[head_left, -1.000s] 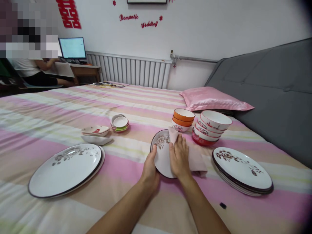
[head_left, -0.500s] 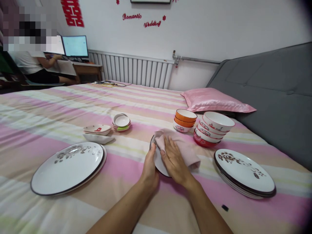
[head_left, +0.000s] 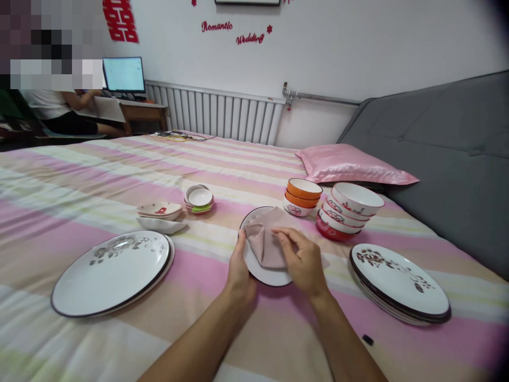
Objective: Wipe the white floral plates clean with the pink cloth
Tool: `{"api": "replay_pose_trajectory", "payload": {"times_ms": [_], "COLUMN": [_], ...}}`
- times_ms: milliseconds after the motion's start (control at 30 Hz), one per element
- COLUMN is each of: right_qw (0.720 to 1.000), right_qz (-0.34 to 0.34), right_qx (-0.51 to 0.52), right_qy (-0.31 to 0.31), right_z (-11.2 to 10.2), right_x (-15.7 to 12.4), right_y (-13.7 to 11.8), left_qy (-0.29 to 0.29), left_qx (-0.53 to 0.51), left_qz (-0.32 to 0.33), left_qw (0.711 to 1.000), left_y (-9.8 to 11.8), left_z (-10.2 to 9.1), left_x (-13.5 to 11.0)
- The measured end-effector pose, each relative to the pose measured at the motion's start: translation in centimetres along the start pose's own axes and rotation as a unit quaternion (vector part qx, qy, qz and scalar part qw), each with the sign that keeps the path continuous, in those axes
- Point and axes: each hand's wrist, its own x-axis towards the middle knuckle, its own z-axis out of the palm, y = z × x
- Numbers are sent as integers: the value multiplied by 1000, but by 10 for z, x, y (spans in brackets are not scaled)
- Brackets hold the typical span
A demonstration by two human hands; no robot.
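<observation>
A white plate (head_left: 274, 277) with a dark rim is held just over the bed, in front of me. My left hand (head_left: 239, 268) grips its left edge, thumb on top and the other fingers hidden beneath. Across the plate lies a pale pink cloth (head_left: 270, 246), partly folded over and hanging past the right side. My right hand (head_left: 304, 260) pinches the cloth between thumb and fingers above the plate's right part. To the right sits a stack of flower-patterned plates (head_left: 401, 281); to the left, further large plates (head_left: 111, 276).
Orange and white bowls (head_left: 303, 197) and larger red and white bowls (head_left: 350, 209) stand stacked behind the right hand. Small dishes (head_left: 159, 212) and little cups (head_left: 199, 198) lie left. A pink pillow (head_left: 353, 163) rests by the grey headboard (head_left: 445, 143). A person sits at a desk.
My right hand has lifted from lying flat on the cloth and now pinches it, further right. More of the cloth and plate shows. My left hand keeps its hold on the plate.
</observation>
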Motion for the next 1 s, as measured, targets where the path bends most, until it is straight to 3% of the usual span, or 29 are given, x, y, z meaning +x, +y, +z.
{"api": "replay_pose_trajectory", "payload": {"times_ms": [67, 167, 433, 633, 800, 1000], "right_qw": [998, 992, 987, 966, 951, 958], "right_qz": [-13, -47, -27, -97, -91, -91], "right_qx": [-58, -114, -160, -206, -205, -190], "right_qy": [22, -6, -10, -120, -213, -196], "right_z": [0, 2, 15, 20, 22, 30], "right_x": [1, 0, -6, -13, -17, -19], "right_y": [6, 11, 10, 11, 8, 15], "left_qy": [-9, -7, -15, -30, -62, -97], "left_qx": [1, -6, -15, -29, -43, -15], "left_qz": [-10, -11, -17, -20, -34, -6], "left_qw": [1000, 1000, 1000, 999, 997, 995], "left_y": [-1, -3, -6, -6, -6, -14], "left_z": [1, 1, -3, -4, -5, -6], "left_x": [-1, -1, 2, 2, 3, 1]}}
